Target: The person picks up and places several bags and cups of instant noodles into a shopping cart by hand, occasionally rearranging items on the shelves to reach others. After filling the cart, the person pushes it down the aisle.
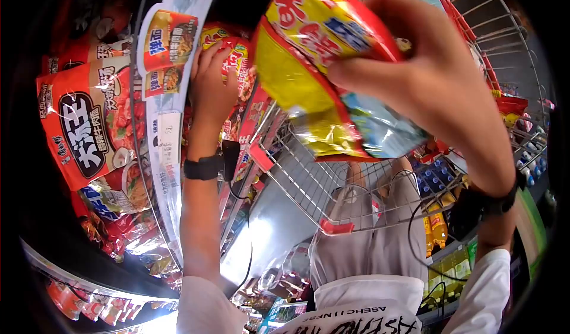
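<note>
My right hand (424, 76) is closed on a shiny yellow and red snack bag (297, 67), its thumb across the front. The bag hangs tilted above the wire shopping cart (303, 183), and part of its lower side looks silvery blue. My left hand (211, 91) reaches behind the shelf's label strip (169, 55) and lies on red and yellow packs (240, 61). Its fingers are spread over them, with the tips partly hidden. A dark band is on each wrist.
Large red instant noodle packs (89, 120) fill the shelf on the left. Noodle cups (89, 304) stand on a lower rack. Bottles of orange drink (436, 230) are at the right, beyond the cart. My legs (368, 245) are beside the cart's near edge.
</note>
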Motion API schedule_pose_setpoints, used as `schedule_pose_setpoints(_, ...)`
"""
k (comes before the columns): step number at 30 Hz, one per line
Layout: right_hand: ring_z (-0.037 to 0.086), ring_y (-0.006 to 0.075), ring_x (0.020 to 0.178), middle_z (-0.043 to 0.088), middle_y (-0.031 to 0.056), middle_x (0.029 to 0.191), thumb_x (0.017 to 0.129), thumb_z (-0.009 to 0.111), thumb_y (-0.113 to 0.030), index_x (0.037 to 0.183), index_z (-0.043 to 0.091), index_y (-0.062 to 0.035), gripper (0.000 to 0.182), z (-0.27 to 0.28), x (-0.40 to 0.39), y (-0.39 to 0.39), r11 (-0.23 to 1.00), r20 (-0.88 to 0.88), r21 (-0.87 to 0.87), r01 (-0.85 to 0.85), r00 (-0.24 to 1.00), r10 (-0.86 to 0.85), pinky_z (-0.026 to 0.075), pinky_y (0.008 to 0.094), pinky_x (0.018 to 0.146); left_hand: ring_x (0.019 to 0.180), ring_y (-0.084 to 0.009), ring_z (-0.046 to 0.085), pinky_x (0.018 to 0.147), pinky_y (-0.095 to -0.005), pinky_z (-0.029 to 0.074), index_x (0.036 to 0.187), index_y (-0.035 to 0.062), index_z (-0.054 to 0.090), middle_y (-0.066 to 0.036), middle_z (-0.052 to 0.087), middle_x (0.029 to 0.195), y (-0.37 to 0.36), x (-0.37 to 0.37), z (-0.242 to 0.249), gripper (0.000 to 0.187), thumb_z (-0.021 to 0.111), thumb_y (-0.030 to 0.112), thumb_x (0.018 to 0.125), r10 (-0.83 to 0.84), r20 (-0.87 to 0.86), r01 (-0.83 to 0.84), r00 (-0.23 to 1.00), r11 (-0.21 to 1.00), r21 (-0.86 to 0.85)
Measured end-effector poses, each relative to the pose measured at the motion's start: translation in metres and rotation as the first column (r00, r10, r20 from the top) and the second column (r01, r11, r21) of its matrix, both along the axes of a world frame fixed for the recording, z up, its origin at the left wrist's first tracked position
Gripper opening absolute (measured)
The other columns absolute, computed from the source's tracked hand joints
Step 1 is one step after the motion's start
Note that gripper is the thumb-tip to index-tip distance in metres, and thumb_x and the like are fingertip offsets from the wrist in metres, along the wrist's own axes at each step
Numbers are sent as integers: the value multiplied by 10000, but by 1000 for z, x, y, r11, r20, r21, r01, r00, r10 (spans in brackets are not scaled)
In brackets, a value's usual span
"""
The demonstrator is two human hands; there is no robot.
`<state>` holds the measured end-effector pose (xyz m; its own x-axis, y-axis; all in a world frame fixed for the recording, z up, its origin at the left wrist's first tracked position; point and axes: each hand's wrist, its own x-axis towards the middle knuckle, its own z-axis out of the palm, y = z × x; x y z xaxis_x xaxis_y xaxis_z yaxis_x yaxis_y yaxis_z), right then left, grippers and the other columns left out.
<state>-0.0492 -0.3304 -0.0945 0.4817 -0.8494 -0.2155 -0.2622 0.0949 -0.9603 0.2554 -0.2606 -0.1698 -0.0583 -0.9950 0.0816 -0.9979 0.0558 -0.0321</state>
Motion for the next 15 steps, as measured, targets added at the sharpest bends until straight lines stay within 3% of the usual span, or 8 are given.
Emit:
schedule_pose_setpoints(3, 547, 100, 636, 601, 43, 771, 671, 742, -265, 953, 619, -12, 399, -30, 36, -17, 961, 31, 274, -40, 999, 33, 397, 231, 536, 1147, -302, 508, 1002, -351, 372, 1099, -7, 586, -151, 563, 1200, -4, 2, 5, 319, 604, 141, 818, -59, -342, 30, 938, 995, -90)
schedule_pose_setpoints(5, 503, 97, 569, 563, 26, 695, 702, 719, -240, 877, 636, -19, 294, -34, 57, -23, 886, 79, 464, 12, 995, -55, 370, 213, 513, 1118, -252, 535, 969, -307, 384, 1072, -44, 578, -171, 577, 1160, 8, -13, 18, 320, 626, 144, 818, 358, -727, -472, 586, 880, 53)
schedule_pose_setpoints(6, 503, 97, 569, 563, 26, 695, 702, 719, -240, 877, 636, -19, 294, -42, 66, -26, 887, 81, 462, 11, 995, -54, 370, 213, 513, 1119, -207, 519, 933, -290, 395, 1120, -46, 538, -153, 551, 1181, 16, -14, 28, 347, 605, 157, 847, 499, -808, -512, 313, 805, 299)
schedule_pose_setpoints(7, 484, 99, 542, 542, 20, 659, 712, 710, -214, 845, 636, -17, 248, -52, 75, -28, 844, 262, 531, -79, 962, -75, 386, 218, 510, 1119, -207, 519, 933, -290, 395, 1120, -46, 538, -153, 551, 1181, 16, -20, 34, 347, 605, 157, 847, 497, -810, -512, 313, 806, 297)
schedule_pose_setpoints(9, 465, 101, 515, 521, 14, 623, 723, 700, -189, 812, 636, -16, 205, -59, 91, -36, 800, 428, 574, -175, 897, -110, 401, 223, 507, 1132, -194, 501, 930, -315, 407, 1187, -23, 483, -137, 513, 1217, 14, -39, 36, 393, 551, 237, 900, -140, -767, 26, 626, 987, -159)
schedule_pose_setpoints(13, 576, 131, 576, 589, 57, 643, 737, 681, -114, 791, 639, 4, 136, -46, 135, -37, 729, 410, 682, -65, 859, -306, 520, 267, 569, 1180, -206, 462, 984, -375, 387, 1269, 14, 424, -109, 454, 1298, 26, -50, 17, 481, 508, 334, 920, -92, -390, 57, 916, 993, -99)
schedule_pose_setpoints(14, 660, 214, 585, 669, 134, 764, 731, 675, -90, 828, 617, 55, 184, -49, 153, -38, 709, 331, 705, 18, 876, -351, 552, 316, 520, 1164, -213, 477, 955, -352, 412, 1251, -10, 430, -132, 481, 1259, 14, -52, 18, 473, 599, 184, 854, 47, -915, -239, 400, 969, -55)
schedule_pose_setpoints(15, 678, 245, 701, 664, 176, 877, 732, 699, -155, 928, 603, 73, 316, -52, 162, -32, 776, 371, 630, 6, 876, -308, 563, 354, 626, 1148, -219, 492, 926, -329, 436, 1232, -34, 436, -154, 508, 1220, 1, -52, 14, 516, 690, 33, 788, 20, -936, -410, -353, 895, 173)
